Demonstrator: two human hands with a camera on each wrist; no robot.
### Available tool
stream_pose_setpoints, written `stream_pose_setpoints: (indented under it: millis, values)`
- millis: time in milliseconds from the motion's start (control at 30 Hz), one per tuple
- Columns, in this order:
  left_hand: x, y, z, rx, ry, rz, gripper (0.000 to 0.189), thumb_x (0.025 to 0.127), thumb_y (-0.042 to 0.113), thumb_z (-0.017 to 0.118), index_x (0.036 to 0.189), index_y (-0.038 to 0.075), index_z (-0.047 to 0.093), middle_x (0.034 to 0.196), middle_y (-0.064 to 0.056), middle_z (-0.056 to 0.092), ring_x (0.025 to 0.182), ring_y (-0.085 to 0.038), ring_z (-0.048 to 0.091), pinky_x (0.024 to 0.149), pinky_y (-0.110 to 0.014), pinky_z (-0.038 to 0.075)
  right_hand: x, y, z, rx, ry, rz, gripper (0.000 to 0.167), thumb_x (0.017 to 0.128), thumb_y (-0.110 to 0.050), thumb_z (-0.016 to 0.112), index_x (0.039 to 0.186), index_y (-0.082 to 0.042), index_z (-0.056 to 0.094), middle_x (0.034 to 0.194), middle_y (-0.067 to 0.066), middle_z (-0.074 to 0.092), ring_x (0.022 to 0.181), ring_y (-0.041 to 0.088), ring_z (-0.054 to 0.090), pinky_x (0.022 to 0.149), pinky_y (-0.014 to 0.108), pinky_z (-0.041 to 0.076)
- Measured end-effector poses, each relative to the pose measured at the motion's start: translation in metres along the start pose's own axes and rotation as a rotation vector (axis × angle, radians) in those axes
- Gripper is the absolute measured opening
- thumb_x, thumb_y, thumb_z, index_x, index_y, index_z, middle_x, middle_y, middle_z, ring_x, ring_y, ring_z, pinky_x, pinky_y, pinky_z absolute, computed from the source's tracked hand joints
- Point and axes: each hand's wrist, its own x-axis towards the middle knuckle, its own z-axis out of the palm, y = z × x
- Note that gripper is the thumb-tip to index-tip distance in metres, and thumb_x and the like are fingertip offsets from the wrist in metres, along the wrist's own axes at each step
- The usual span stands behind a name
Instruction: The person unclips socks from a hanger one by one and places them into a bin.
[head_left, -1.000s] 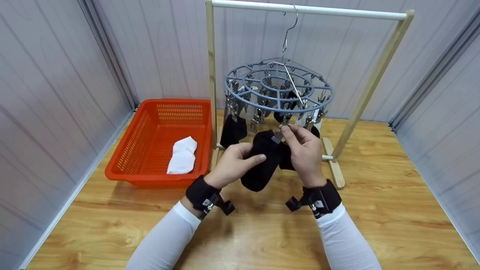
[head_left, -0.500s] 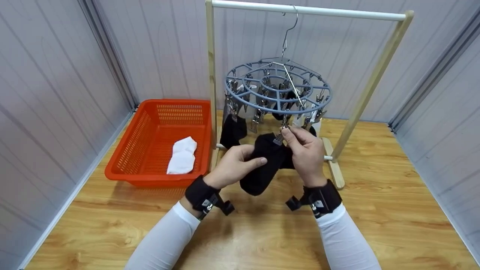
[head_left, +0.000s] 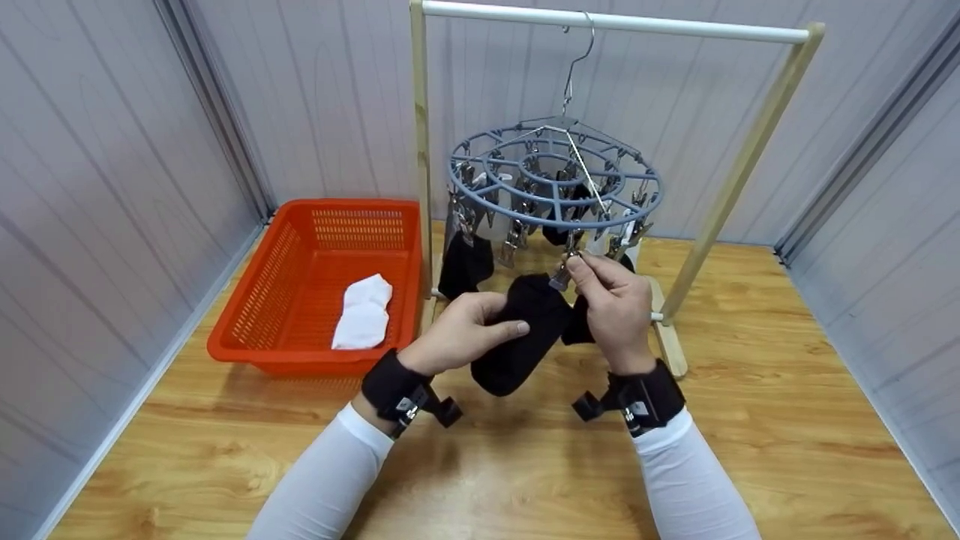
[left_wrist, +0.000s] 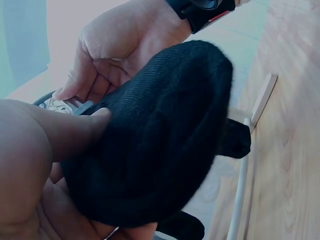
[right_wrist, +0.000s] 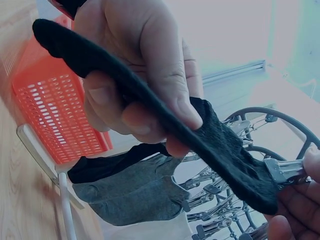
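My left hand [head_left: 469,330] grips a black sock [head_left: 517,337] between thumb and fingers, below the front rim of a round grey clip hanger [head_left: 556,176]. With thumb and fingers, my right hand [head_left: 615,304] pinches a metal clip [right_wrist: 285,170] that hangs from that rim. The clip's wide mouth meets the sock's upper edge; whether it bites the cloth is hard to tell. In the left wrist view the sock [left_wrist: 160,135] spreads across the left hand, with the clip partly hidden behind it.
Other socks, such as a black one [head_left: 465,266] and a grey one [right_wrist: 135,195], hang from the hanger among several clips. The hanger hooks onto a rack's white bar [head_left: 675,26]. To the left stands an orange basket [head_left: 225,341] with white socks [head_left: 362,315] inside.
The left hand and the black sock have shifted slightly left and down. The clip in the right hand now overlaps less of the sock's upper edge. The right hand has barely moved.
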Motion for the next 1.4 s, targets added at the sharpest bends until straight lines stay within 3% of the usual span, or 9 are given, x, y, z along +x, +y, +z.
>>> stream_pose_setpoints:
  millis: [100, 333, 500, 667, 867, 1000, 1133, 1300, 1400]
  values:
    - [-0.001, 0.001, -0.004, 0.011, -0.013, -0.011, 0.02, 0.107, 0.02, 0.079, 0.093, 0.007, 0.073, 0.078, 0.007, 0.058, 0.072, -0.009, 0.06, 0.067, -0.026, 0.049, 0.0, 0.0, 0.0, 0.0, -0.005, 0.007, 0.014, 0.107, -0.008, 0.076, 0.106, 0.001, 0.087, 0.079, 0.02, 0.067, 0.068, 0.028, 0.059, 0.065, 0.024, 0.045]
    - [-0.003, 0.001, -0.012, 0.045, -0.045, -0.023, 0.021, 0.107, 0.021, 0.078, 0.091, 0.009, 0.072, 0.079, 0.006, 0.061, 0.072, -0.01, 0.062, 0.068, -0.026, 0.051, -0.002, -0.001, 0.002, -0.033, 0.016, 0.027, 0.015, 0.105, -0.006, 0.077, 0.114, 0.001, 0.086, 0.09, 0.013, 0.077, 0.072, 0.014, 0.065, 0.069, 0.022, 0.051]
    - [-0.005, 0.002, -0.019, 0.062, -0.083, -0.032, 0.024, 0.107, 0.022, 0.078, 0.088, 0.01, 0.069, 0.076, 0.006, 0.059, 0.071, -0.012, 0.063, 0.067, -0.027, 0.051, -0.002, -0.001, 0.003, -0.03, 0.019, 0.052, 0.014, 0.106, -0.007, 0.076, 0.111, 0.003, 0.085, 0.082, 0.01, 0.072, 0.069, 0.019, 0.062, 0.067, 0.022, 0.049]
    - [-0.007, 0.003, -0.024, 0.095, -0.085, -0.039, 0.027, 0.107, 0.023, 0.078, 0.087, 0.011, 0.065, 0.074, 0.006, 0.053, 0.069, -0.012, 0.06, 0.067, -0.028, 0.049, -0.003, -0.003, 0.003, 0.037, -0.02, 0.08, 0.017, 0.104, -0.007, 0.078, 0.116, 0.005, 0.082, 0.101, 0.012, 0.08, 0.081, 0.012, 0.072, 0.074, 0.023, 0.057]
    - [-0.009, 0.006, -0.031, 0.124, -0.08, -0.066, 0.027, 0.107, 0.027, 0.078, 0.088, 0.012, 0.066, 0.075, 0.006, 0.054, 0.071, -0.012, 0.06, 0.067, -0.028, 0.049, -0.002, -0.002, 0.0, -0.11, -0.024, -0.129, 0.025, 0.1, -0.009, 0.084, 0.123, 0.002, 0.081, 0.112, 0.011, 0.078, 0.079, 0.019, 0.064, 0.07, 0.027, 0.052]
    - [-0.01, 0.006, -0.038, 0.156, -0.068, -0.074, 0.029, 0.107, 0.027, 0.079, 0.086, 0.013, 0.063, 0.074, 0.006, 0.051, 0.071, -0.014, 0.059, 0.067, -0.029, 0.049, 0.0, -0.004, -0.001, -0.216, 0.033, -0.277, 0.027, 0.099, -0.01, 0.085, 0.122, 0.003, 0.081, 0.113, 0.014, 0.079, 0.091, 0.026, 0.067, 0.08, 0.032, 0.053]
    - [-0.012, 0.007, -0.048, 0.181, -0.035, -0.083, 0.033, 0.106, 0.026, 0.079, 0.083, 0.014, 0.059, 0.074, 0.006, 0.049, 0.073, -0.014, 0.058, 0.068, -0.03, 0.049, 0.004, -0.009, -0.004, -0.22, 0.099, -0.37, 0.021, 0.097, -0.005, 0.084, 0.116, 0.004, 0.082, 0.112, 0.017, 0.08, 0.102, 0.034, 0.07, 0.092, 0.034, 0.052]
    - [-0.015, 0.007, -0.062, 0.195, 0.022, -0.089, 0.038, 0.106, 0.026, 0.079, 0.081, 0.015, 0.054, 0.074, 0.005, 0.043, 0.074, -0.016, 0.055, 0.068, -0.03, 0.045, 0.009, -0.012, -0.007, -0.227, 0.225, -0.471, 0.013, 0.094, -0.001, 0.08, 0.105, 0.007, 0.08, 0.094, 0.019, 0.074, 0.088, 0.036, 0.064, 0.089, 0.03, 0.046]
    - [-0.018, 0.008, -0.071, 0.202, 0.039, -0.095, 0.038, 0.106, 0.028, 0.079, 0.081, 0.014, 0.054, 0.075, 0.004, 0.042, 0.075, -0.018, 0.054, 0.068, -0.03, 0.044, 0.012, -0.012, -0.008, -0.266, 0.282, -0.505, 0.017, 0.093, -0.003, 0.078, 0.105, 0.008, 0.076, 0.093, 0.022, 0.069, 0.088, 0.038, 0.059, 0.087, 0.03, 0.042]
